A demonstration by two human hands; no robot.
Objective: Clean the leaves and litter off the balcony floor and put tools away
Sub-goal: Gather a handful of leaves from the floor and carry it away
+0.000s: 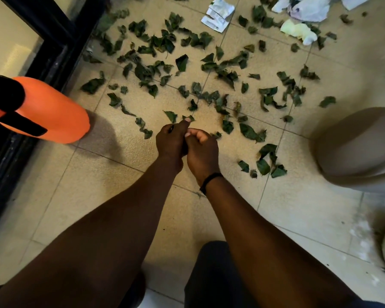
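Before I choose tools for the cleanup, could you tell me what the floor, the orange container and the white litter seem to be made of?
The floor looks like beige ceramic or stone tile, matte and speckled, with visible grout lines. The orange container seems to be smooth plastic, given its even colour and soft sheen. The white litter: the flat printed piece looks like creased paper or a sachet, and the crumpled pieces look like thin plastic or tissue; I cannot tell which.

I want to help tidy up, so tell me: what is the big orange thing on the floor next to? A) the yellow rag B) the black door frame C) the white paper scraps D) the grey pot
B: the orange bottle stands at the left, right beside the black door frame, while the paper scraps and the yellow rag lie far off at the top and the grey pot sits at the right.
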